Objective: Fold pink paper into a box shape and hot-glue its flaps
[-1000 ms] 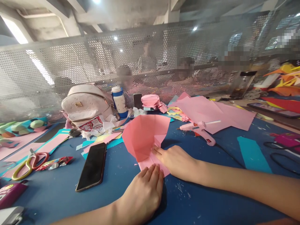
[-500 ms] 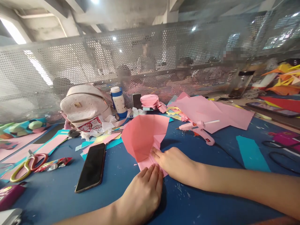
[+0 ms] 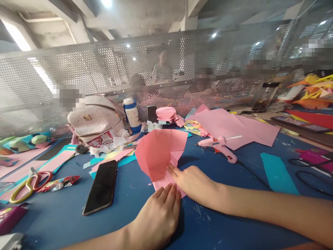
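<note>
The pink paper sheet [image 3: 159, 151] lies near the middle of the blue tabletop [image 3: 65, 215], just in front of the person. Its near part is flat on the surface, while the larger far part stands up from a fold and fans out wide at the top. Straight crease lines cross the raised face, and a smaller flap shows behind its right side. The left hand [image 3: 158, 217] lies palm down with its fingers straight and close together, the tips resting on the near edge of the paper. The right hand [image 3: 194, 181] is also spread flat, its fingers pointing left and pressing along the fold at the foot of the raised part. Neither hand grips anything. A black phone [image 3: 101, 187] lies to the left of the paper, and a pink glue gun [image 3: 218, 145] lies behind it to the right.
</note>
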Demonstrator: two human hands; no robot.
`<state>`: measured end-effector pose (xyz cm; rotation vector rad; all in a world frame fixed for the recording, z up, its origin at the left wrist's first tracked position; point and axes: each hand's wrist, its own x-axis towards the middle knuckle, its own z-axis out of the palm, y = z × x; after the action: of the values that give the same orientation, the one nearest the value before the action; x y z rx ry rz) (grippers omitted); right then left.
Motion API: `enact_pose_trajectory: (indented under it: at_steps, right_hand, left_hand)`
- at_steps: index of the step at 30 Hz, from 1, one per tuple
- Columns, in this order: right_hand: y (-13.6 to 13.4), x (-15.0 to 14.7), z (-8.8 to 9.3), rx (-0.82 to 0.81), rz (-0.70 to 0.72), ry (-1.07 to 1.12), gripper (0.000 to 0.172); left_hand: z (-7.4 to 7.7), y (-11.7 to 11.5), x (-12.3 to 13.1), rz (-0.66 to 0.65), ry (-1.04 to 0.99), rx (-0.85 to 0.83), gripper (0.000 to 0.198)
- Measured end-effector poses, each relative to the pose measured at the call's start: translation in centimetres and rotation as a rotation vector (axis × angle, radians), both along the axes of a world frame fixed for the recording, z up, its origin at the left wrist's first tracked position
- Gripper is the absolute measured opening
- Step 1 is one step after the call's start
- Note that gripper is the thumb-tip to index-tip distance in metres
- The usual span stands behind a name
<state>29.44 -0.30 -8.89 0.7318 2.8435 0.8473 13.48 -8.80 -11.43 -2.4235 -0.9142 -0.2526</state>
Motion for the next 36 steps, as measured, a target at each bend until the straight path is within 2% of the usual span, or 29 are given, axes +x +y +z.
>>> enact_pose_trajectory:
  at_steps: [6,10,16,20,25,27,36]
  right_hand:
    - [-0.6,0.2,0.3,-0.057,0.022,0.021,0.036]
    - [-1.0,0.5,0.1,-0.059,-0.006,0.02,0.032]
    - [-1.1,0.4,-0.4,0.035,-0.012,-0.003,0.038]
    - [-0.4,0.2,-0.3,0.036,-0.004,-0.002,0.045]
    - [-0.6,0.4,0.4,-0.11,0.002,0.002,0.026]
    - [-1.0,0.5,0.6,-0.137,-0.023,0.009,0.025]
    - [-0.9,0.5,-0.2,-0.027,-0.005,0.033,0.025]
  left_hand:
    - [-0.1,-0.1,-0.1,0.004,-0.026,-0.012,0.044]
    - [0.0,-0.2,-0.1,0.005,-0.018,-0.014,0.044]
    - [0.4,-0.1,0.1,0.009,-0.001,-0.02,0.045]
    - [0.3,-0.1,0.0,0.001,-0.014,-0.013,0.044]
    - [0.1,-0.1,0.1,0.005,-0.019,-0.021,0.044]
    - [0.1,-0.1,0.1,0.007,-0.017,-0.024,0.045]
    - [-0.1,-0.1,0.2,0.006,-0.013,-0.018,0.045]
